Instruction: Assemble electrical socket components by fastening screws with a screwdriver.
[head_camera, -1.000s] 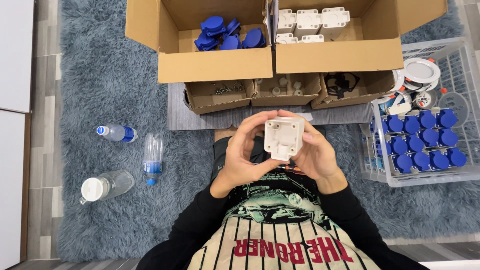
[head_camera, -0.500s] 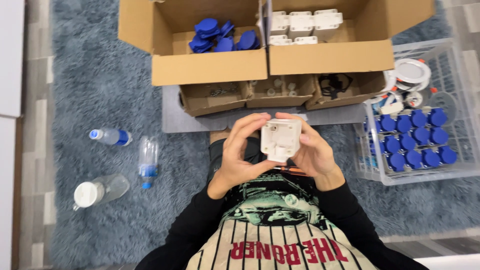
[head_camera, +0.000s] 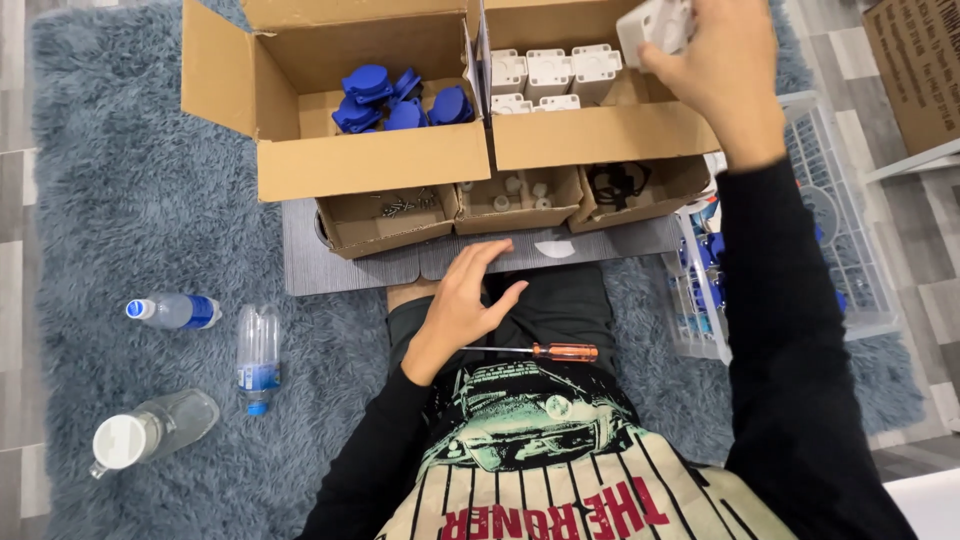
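White plastic block (head_camera: 655, 22) gripped in right hand (head_camera: 722, 75) fingers, left hand (head_camera: 462, 305) open, empty.

Bare grey rug (head_camera: 130, 180) lies open at the upper left. At lower left, 3 bottles (head_camera: 258, 355) crowd the floor. 2 large cardboard boxes (head_camera: 370, 160) wall off the top centre, and a white wire basket (head_camera: 850, 250) blocks the right.

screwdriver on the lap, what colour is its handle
Orange, a translucent amber orange, on the screwdriver lying across the lap; the head view shows it.
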